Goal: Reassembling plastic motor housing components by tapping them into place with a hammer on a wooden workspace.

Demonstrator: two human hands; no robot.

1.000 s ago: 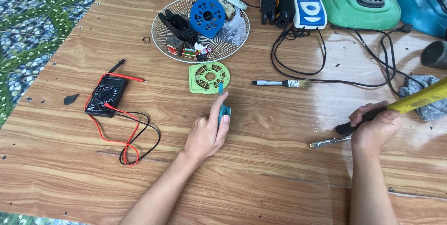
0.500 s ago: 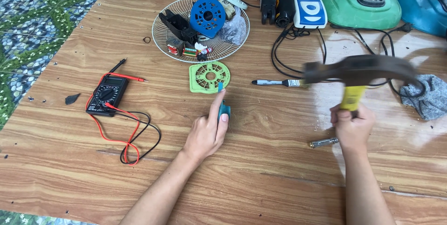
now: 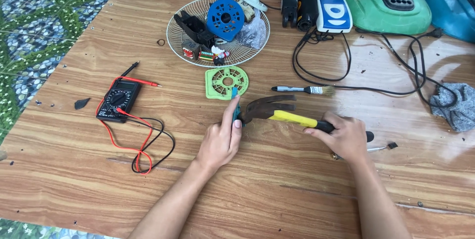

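Observation:
My left hand (image 3: 221, 140) rests on the wooden table (image 3: 297, 189) and pinches a small teal part (image 3: 235, 105) upright between thumb and fingers. My right hand (image 3: 345, 137) grips the black end of a claw hammer (image 3: 277, 111) with a yellow handle. The hammer lies nearly level, its dark head touching or just beside the teal part. A green round vented plastic cover (image 3: 225, 82) sits just beyond the teal part.
A white wire fan guard (image 3: 180, 38) holds a blue round part (image 3: 225, 18) and small pieces. A black multimeter (image 3: 118, 99) with red and black leads lies at the left. A small paintbrush (image 3: 303, 89), black cables, a grey rag (image 3: 455, 105) and green and blue housings lie behind and right.
The hammer came off the table at the right, rose upright, then swung down and left until its head reached the teal part. My left hand stayed put on that part.

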